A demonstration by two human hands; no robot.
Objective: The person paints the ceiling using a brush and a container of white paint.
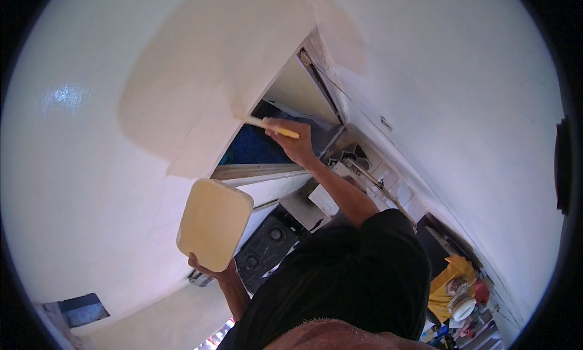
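My right hand (296,145) is closed around the yellow handle of a paintbrush (284,131). The brush's pale bristle end points left, at the edge of the cream wall (182,101) beside a dark opening; whether the bristles touch the wall I cannot tell. Lower left, my left hand (212,271) grips the bottom rim of a cream rectangular plastic tub (212,225). The tub is tilted so that its inside shows, and its pale contents cannot be told from its walls.
Through the opening (255,145) blue and dark surfaces show. Below stands a black gas stove (267,244) beside a counter. A white wall (461,107) rises on the right, with a yellow cloth or bag (449,286) and cluttered items at lower right. A small window-like recess (84,309) sits lower left.
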